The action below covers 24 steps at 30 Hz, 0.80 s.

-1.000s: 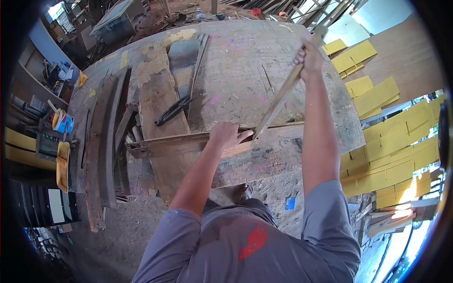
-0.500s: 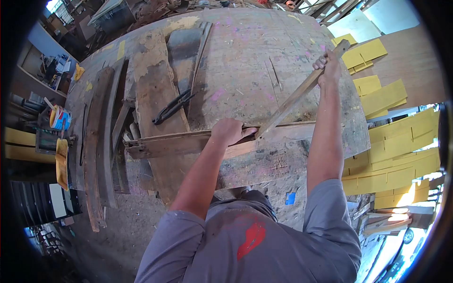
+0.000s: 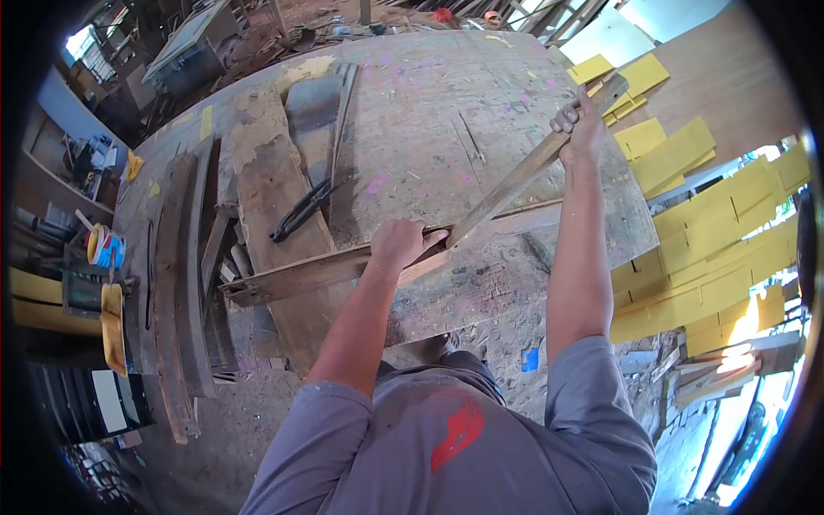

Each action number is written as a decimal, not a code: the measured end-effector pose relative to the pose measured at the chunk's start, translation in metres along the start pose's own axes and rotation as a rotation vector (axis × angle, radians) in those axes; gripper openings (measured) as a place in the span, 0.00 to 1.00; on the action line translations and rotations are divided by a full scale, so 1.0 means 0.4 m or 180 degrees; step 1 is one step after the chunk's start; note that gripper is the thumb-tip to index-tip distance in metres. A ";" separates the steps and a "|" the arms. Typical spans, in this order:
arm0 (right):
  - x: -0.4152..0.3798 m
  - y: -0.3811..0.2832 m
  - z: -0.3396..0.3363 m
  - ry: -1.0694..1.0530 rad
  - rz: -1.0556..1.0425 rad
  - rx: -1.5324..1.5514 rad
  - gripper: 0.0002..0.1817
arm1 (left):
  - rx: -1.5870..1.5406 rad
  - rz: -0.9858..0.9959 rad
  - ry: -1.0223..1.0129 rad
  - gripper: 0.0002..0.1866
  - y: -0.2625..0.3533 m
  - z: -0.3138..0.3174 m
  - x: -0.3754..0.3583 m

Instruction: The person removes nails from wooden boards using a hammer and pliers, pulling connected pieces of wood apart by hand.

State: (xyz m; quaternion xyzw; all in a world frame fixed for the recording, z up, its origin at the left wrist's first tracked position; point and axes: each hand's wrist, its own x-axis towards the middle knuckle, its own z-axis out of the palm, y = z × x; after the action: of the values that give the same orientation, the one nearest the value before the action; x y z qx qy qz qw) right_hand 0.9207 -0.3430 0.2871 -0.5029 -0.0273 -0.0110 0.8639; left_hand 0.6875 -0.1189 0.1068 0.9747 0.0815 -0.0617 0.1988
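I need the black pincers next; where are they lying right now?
The black pincers lie on the worn plank on the workbench, left of centre in the head view, beyond and left of the left hand.

Left hand (image 3: 397, 243) hides batten (image 3: 326, 268) middle; stick (image 3: 524, 172) tip beneath, contact unclear.

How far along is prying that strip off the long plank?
Done: one end of the weathered wooden strip is raised off the long worn plank. In hand: right hand grips its raised end; left hand presses the plank. Left: its lower end is at the plank by the left hand.
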 end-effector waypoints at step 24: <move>0.206 0.197 -0.241 0.1051 0.0489 0.0330 0.15 | 0.0144 -0.0142 -0.0019 0.40 -0.035 0.000 0.063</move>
State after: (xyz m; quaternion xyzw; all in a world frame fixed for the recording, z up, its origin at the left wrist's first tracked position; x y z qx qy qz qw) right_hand 1.0100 -0.3869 0.1760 -0.4496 0.1527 -0.0260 0.8797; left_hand 0.7096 -0.1027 0.0978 0.9767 0.1013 -0.0708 0.1756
